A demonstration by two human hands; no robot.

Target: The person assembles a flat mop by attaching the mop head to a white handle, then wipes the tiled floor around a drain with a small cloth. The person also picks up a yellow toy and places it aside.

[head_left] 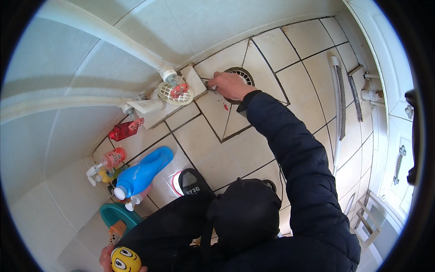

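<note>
My right hand [230, 85] reaches down over the floor beside a round floor drain [245, 75] with a slotted grate, covering part of it. Its fingers are pinched together at the edge of a pale ledge [194, 78]; a small greyish bit shows at the fingertips, too small to name. On the tile just below lies a little red scrap [225, 107]. At the lower left, my left hand [106, 258] is wrapped round a yellow round thing with a cartoon face [125, 260]. Its lower part is cut off by the picture's edge.
Two white pipes with red valve handles [180, 90] run along the left wall. Below them stand a cream lattice dish [168, 94], a white tube [147, 106], a red bottle [122, 131], a pink pump bottle [113, 157], a blue bottle [144, 172] and a teal basin [118, 213].
</note>
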